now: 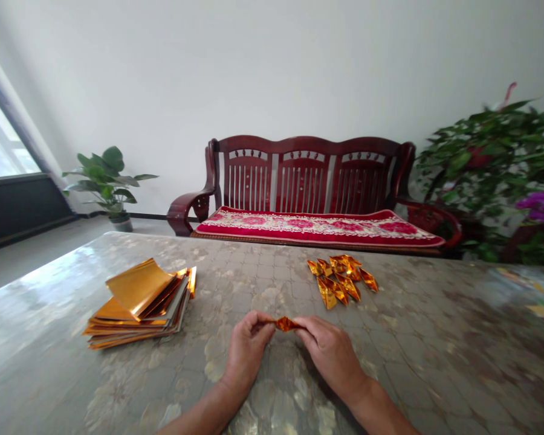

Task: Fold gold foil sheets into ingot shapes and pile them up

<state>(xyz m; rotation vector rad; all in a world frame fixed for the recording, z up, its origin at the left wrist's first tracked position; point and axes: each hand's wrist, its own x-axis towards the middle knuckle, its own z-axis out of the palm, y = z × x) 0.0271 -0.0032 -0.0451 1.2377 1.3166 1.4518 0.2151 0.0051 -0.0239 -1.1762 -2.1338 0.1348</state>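
Note:
A small folded gold foil paper ingot (284, 324) is stretched between my two hands, just above the table. My left hand (249, 344) pinches its left tip between thumb and fingers. The right tip sits in the pinch of my right hand (329, 347). Beyond my right hand lies a cluster of finished-looking gold foil ingots (340, 279), shiny and pointed at both ends. To the left of my left hand rests an uneven stack of flat gold foil paper sheets (138, 305), some showing grey undersides.
The patterned table (236, 272) spans the foreground. A clear plastic bag (521, 287) lies at its right side, blurred. Behind the table's far edge stands a dark red wooden bench (301, 175) with a red floral cushion (299, 223). Potted plants (106, 175) flank it.

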